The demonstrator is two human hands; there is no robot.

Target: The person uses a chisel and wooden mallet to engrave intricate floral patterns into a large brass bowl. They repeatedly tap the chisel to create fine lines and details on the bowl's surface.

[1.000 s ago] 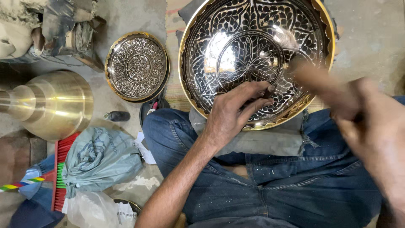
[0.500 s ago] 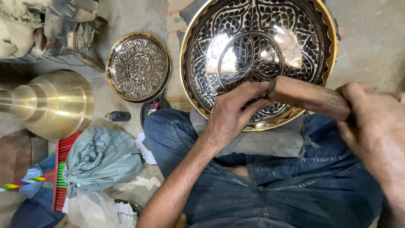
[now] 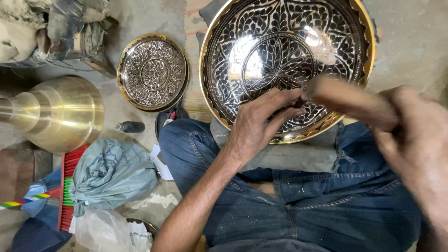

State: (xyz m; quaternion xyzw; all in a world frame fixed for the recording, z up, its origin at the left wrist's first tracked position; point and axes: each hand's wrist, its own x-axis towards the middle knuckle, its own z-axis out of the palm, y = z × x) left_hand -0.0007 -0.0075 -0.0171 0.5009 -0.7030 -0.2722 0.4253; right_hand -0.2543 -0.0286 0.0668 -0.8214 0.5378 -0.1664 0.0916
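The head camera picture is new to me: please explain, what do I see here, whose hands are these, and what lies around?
The camera sits on a person's head and looks down at their own lap and hands. No machine is here. The person sits in blue jeans. A large engraved bowl with a golden rim leans at their knees. The left hand rests its fingers on the bowl's inside. The right hand, blurred, grips a wooden handle. On the floor lie a smaller engraved plate, a plain brass vessel, a grey-green bag and a red brush.
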